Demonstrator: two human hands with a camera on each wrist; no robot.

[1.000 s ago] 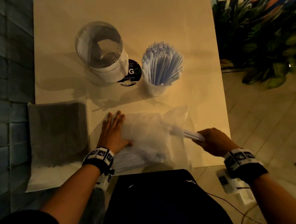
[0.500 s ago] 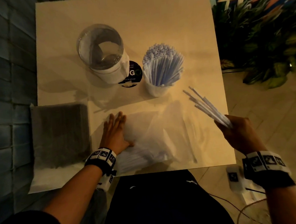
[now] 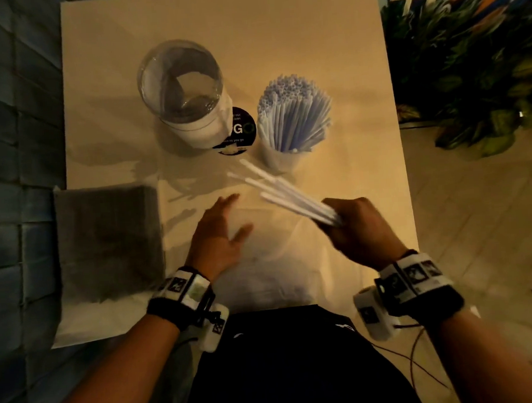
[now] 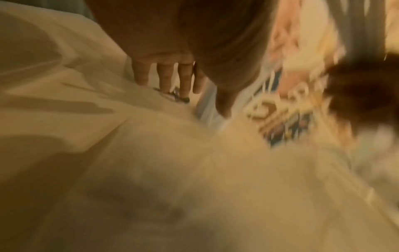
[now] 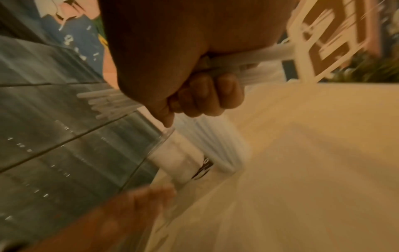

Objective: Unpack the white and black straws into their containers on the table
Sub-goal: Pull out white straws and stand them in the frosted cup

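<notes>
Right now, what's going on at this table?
A person is unpacking straws. The right hand grips a bunch of white straws above the table, near the white cup already packed with straws. The left hand, fingers straight, is over the clear plastic bag. The clear container holds no straws.

The right hand [image 3: 357, 227] has swung its bunch of thin white plastic straws [image 3: 286, 194] leftward, tips now just before the white straw-filled cup [image 3: 287, 157]; the left hand [image 3: 220, 234] has lifted off the clear plastic bag [image 3: 277, 262]
</notes>
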